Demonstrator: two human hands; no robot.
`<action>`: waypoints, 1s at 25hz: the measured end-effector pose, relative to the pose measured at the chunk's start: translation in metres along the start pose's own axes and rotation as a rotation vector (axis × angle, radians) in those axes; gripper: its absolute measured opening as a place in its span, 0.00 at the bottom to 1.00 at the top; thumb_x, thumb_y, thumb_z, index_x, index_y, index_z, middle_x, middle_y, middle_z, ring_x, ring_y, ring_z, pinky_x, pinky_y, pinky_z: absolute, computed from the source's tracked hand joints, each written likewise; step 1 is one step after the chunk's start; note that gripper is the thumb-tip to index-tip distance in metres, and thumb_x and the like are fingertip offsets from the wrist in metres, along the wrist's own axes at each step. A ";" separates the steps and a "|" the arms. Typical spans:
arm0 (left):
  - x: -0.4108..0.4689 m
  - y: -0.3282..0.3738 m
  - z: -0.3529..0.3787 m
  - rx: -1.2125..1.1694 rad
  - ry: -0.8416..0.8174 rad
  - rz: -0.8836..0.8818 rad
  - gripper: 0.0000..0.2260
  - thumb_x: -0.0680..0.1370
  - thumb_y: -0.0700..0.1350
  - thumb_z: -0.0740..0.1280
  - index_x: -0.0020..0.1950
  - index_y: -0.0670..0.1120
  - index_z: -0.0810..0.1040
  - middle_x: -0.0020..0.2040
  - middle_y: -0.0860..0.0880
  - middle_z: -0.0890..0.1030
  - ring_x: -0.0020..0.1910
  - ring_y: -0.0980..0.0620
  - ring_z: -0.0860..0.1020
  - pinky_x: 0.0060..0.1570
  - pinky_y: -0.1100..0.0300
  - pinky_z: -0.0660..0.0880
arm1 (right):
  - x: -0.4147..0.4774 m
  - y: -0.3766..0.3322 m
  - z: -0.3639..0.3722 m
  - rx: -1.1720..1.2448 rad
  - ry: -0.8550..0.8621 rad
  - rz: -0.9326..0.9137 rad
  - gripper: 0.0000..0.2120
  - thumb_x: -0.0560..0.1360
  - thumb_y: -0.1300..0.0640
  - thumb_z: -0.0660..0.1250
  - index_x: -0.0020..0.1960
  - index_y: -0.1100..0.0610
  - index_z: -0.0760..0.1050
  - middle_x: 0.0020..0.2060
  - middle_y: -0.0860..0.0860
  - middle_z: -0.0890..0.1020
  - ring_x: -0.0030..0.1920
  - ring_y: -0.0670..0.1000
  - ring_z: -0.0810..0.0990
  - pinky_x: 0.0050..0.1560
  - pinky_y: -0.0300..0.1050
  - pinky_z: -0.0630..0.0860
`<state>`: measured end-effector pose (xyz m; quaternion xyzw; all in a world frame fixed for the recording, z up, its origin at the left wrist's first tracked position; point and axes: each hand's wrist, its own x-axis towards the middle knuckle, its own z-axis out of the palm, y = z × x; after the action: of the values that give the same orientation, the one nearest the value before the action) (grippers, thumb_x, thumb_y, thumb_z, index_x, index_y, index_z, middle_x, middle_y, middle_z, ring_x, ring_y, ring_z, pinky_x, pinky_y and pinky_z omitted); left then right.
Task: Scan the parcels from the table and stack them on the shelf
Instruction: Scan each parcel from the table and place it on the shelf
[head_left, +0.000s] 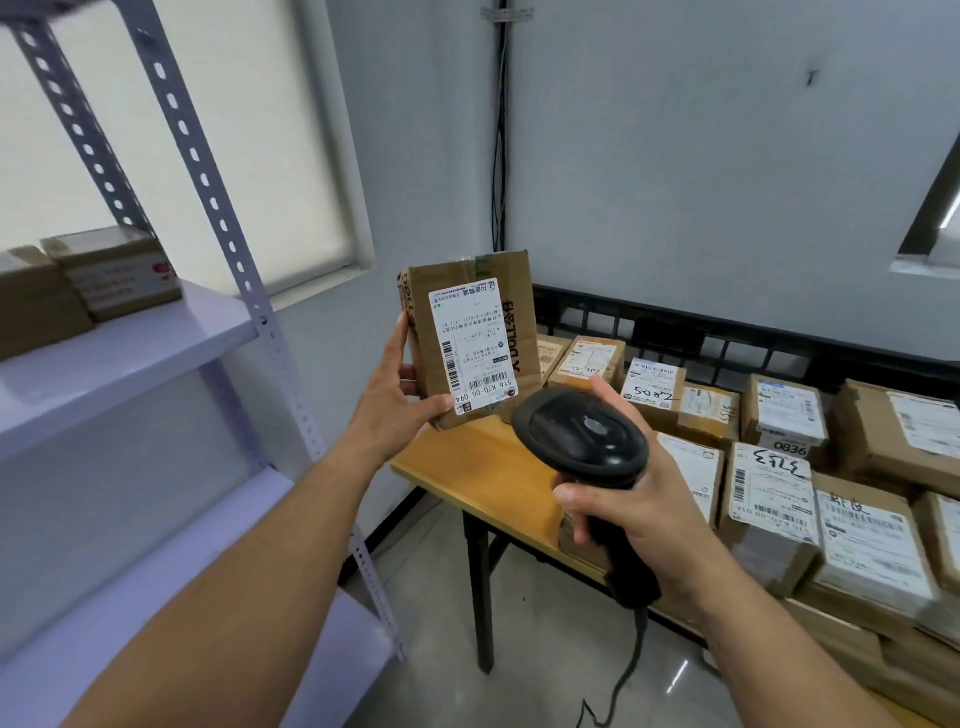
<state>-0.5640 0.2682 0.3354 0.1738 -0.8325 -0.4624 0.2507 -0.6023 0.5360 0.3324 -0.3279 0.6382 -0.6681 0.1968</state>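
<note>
Shelf (156, 338): the metal rack stands at your left, with two boxes (114, 275) on its upper board near the post.
Table (488, 467): wooden, at your right; only its near-left corner shows bare.
Parcels (774, 499): they cover the rest of the table, packed close, labels up.
Left hand (400, 395): your arm reaches forward. The thumb lies across the lower front corner and the fingers curl round the side, gripping the held parcel (519, 322) upright in the air between shelf and table.
Right hand (639, 509): wrapped round the handle of the scanner (582, 431), whose head sits just beside the held parcel's lower edge.
Label (470, 343): white, facing you, its print upside down.
Cable (631, 670): hangs from the scanner's handle towards the floor.
</note>
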 end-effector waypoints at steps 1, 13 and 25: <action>-0.003 0.001 -0.005 0.007 0.011 -0.001 0.47 0.72 0.39 0.74 0.78 0.62 0.46 0.53 0.47 0.77 0.52 0.52 0.79 0.44 0.63 0.76 | 0.003 -0.002 0.004 -0.004 -0.008 -0.018 0.47 0.64 0.64 0.77 0.70 0.30 0.60 0.52 0.59 0.81 0.29 0.57 0.78 0.31 0.48 0.78; -0.043 -0.012 -0.172 -0.057 0.372 -0.045 0.36 0.75 0.39 0.71 0.75 0.59 0.56 0.53 0.50 0.80 0.54 0.53 0.80 0.50 0.56 0.80 | 0.078 -0.032 0.136 0.042 -0.267 -0.176 0.45 0.61 0.61 0.77 0.67 0.30 0.62 0.45 0.52 0.79 0.31 0.54 0.79 0.33 0.48 0.77; -0.111 -0.052 -0.337 0.103 0.814 -0.261 0.30 0.76 0.49 0.68 0.74 0.63 0.59 0.54 0.49 0.81 0.54 0.49 0.80 0.58 0.46 0.77 | 0.121 -0.049 0.292 0.099 -0.529 -0.204 0.45 0.68 0.74 0.73 0.64 0.30 0.65 0.44 0.55 0.82 0.25 0.55 0.76 0.27 0.46 0.74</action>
<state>-0.2761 0.0692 0.4131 0.4583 -0.6587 -0.3416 0.4893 -0.4788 0.2472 0.3944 -0.5435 0.4947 -0.6062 0.3040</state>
